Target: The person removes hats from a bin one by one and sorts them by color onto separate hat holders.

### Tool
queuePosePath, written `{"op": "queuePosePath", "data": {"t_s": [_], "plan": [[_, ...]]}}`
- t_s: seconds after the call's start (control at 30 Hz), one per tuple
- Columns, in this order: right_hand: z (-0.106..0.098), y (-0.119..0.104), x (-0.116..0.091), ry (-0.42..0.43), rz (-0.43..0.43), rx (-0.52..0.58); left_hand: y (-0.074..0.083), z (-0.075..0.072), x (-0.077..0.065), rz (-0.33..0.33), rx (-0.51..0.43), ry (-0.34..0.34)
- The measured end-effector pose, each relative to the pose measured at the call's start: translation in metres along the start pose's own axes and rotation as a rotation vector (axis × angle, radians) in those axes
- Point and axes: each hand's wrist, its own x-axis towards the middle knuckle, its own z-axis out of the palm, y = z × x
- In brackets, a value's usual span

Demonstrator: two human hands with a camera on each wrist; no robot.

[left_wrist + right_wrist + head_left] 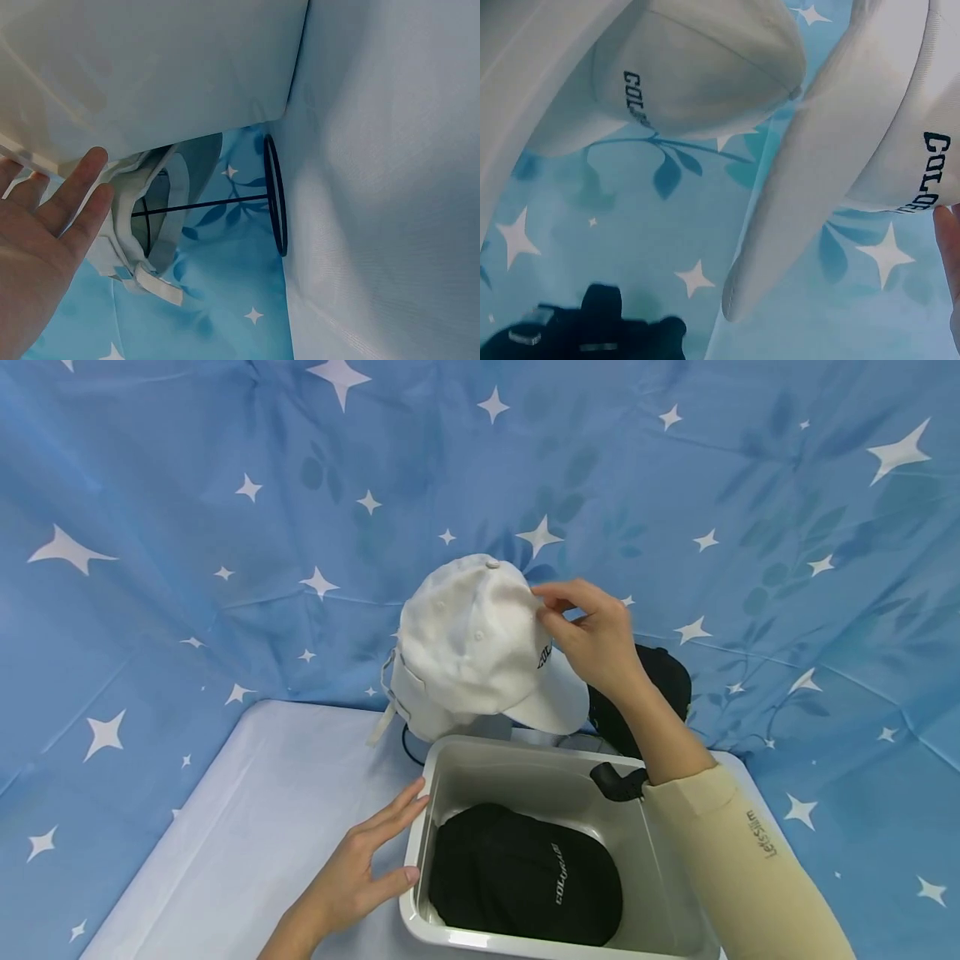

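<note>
My right hand [592,631] pinches the front of the crown of a white cap [465,627] with dark lettering, thumb and fingertips at the fabric. That cap hangs above the far rim of a light grey bin [525,756], its brim to the right and strap to the left. Behind it a second white cap [705,75] shows in the right wrist view, mostly hidden in the head view. My left hand [356,868] has its fingers spread straight against the bin's left rim. Inside the bin lies a black cap [517,877] with white lettering.
Another black cap [660,681] stands behind my right forearm. A black wire stand [274,195] rises from the white tabletop [285,810] beyond the bin. Blue cloth [225,527] with white stars hangs behind the table. A small black part [618,782] sits beside my right wrist.
</note>
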Motion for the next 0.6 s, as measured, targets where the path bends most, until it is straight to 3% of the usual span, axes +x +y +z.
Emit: {"op": "queuePosePath", "data": {"t_s": [0.27,0.6], "plan": [[0.02,0.01,0.005,-0.018,0.105,0.032,-0.001,0.0,0.0,0.016,-0.003,0.009],[0.047,0.028,0.004,-0.024,0.11,0.028,-0.002,0.0,0.001,0.044,0.017,0.018]]}}
